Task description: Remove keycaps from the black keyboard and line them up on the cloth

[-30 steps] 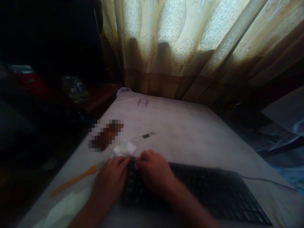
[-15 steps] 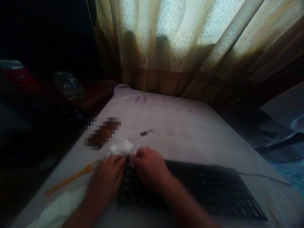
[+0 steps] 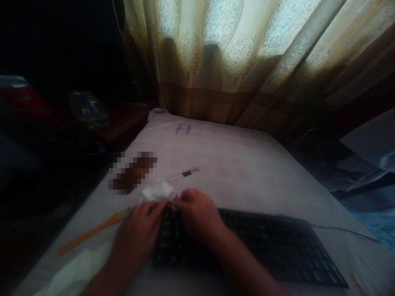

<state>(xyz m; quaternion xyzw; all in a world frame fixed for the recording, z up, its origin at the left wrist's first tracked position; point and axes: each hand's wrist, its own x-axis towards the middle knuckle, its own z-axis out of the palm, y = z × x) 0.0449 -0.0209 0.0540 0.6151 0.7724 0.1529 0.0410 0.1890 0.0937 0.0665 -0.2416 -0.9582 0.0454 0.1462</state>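
Note:
A black keyboard (image 3: 259,238) lies across the near part of the cloth-covered surface, partly hidden under my right forearm. At its left end, my left hand (image 3: 143,224) grips the edge, with fingers curled near the upper left corner. My right hand (image 3: 199,211) is closed in a pinch over the upper left keys. Between its fingertips shows a small, crumpled, pinkish-white piece of cloth or tissue (image 3: 175,203). Just beyond the hands sits a crumpled white tissue (image 3: 157,190). To the left of my left hand lies a brush (image 3: 92,233) with an orange-yellow handle.
Tweezers (image 3: 187,173) with a dark band lie beyond the keyboard. A blurred-out brown object (image 3: 134,172) is at the left. White paper or cloth (image 3: 78,269) lies near my left forearm. The keyboard cable (image 3: 342,228) runs right. A curtain (image 3: 212,78) hangs behind.
My right hand has shifted slightly right and away from me along the keyboard's top edge, carrying the pinched piece. My left hand stays almost where it was.

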